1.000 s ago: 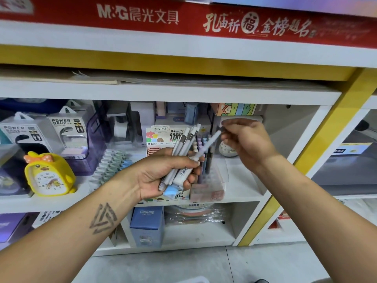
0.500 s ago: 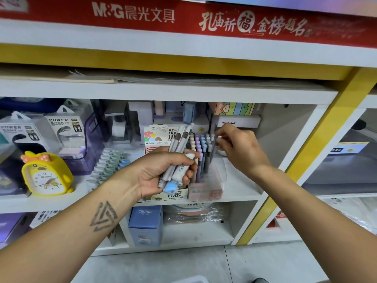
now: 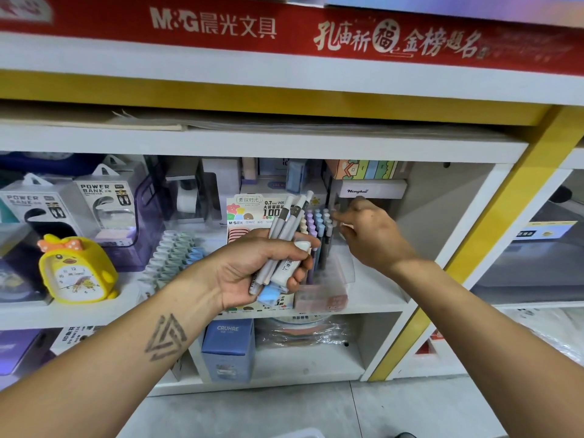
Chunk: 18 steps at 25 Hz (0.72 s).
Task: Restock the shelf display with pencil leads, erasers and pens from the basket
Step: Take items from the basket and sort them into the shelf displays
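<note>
**Left hand gripped pen bundle, right hand at the pen rack**

Left hand [image 3: 252, 267] was curled around a bundle of grey-white pens [image 3: 286, 235], tips angled up and right, in front of the middle shelf [image 3: 379, 298]. A white eraser [image 3: 289, 267] with a barcode and a light-blue piece at its lower end sat in the same grip.

Right hand [image 3: 368, 235] was at the right edge of the clear pen rack [image 3: 335, 279], fingers [image 3: 339, 216] bent toward the pastel pen tops [image 3: 317, 222]. Cannot tell whether it pinched a pen or only touched the caps.

Rack stood on the middle shelf, just right of the 0.7 HB lead display box [image 3: 249, 213]. Both were partly hidden behind the left hand.

Left of that: a yellow chick clock [image 3: 77, 270] and 2 power bank boxes [image 3: 101, 200]. A blue CRUHRE box [image 3: 227, 349] stood on the shelf below.
</note>
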### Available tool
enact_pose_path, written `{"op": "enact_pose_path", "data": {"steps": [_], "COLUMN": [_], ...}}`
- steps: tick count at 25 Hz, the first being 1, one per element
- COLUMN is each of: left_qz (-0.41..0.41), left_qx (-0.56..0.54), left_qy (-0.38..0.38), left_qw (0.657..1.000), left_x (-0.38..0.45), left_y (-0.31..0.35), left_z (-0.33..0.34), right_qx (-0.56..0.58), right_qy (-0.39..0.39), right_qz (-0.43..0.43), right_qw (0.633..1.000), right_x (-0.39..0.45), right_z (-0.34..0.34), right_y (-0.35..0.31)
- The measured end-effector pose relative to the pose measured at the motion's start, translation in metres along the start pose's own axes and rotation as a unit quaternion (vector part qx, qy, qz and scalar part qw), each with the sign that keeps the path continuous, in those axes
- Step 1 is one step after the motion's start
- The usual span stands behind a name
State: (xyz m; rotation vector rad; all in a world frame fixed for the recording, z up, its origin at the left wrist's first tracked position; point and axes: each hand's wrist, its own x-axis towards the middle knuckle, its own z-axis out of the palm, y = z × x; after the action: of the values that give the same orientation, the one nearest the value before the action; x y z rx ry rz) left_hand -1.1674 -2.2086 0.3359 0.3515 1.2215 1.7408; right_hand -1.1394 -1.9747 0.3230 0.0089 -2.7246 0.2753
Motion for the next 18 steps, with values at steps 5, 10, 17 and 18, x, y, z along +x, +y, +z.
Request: {"op": "enact_pose_path", "data": {"steps": [5,10,17,18], "left_qz": [-0.012,-0.031,-0.025,-0.022], "left_qx": [0.016,0.002,-0.032,-0.033], "left_qy": [-0.034,-0.045,-0.003,-0.001], "left_qw": [0.999,0.998,0.999,0.999], "left_x": [0.001,-0.001,-0.006,-0.006], "left_y": [-0.001,-0.001,0.003,0.004], "left_z": [-0.001,0.0,-0.009,-0.01], "right_qx": [0.459,0.638,0.549,0.451], "right_qy": [0.01,-0.035,0.12,0.113], "right_qz": [0.167,0.189,0.229,0.207], "right_qw": [0.873,0.746,0.795,0.861], "right_x": [0.008,0.007,0.007,0.005], "right_z": [-0.016,-0.025,-0.037,-0.037], "right_y": [-0.026,-0.041,-0.01,-0.006]}}
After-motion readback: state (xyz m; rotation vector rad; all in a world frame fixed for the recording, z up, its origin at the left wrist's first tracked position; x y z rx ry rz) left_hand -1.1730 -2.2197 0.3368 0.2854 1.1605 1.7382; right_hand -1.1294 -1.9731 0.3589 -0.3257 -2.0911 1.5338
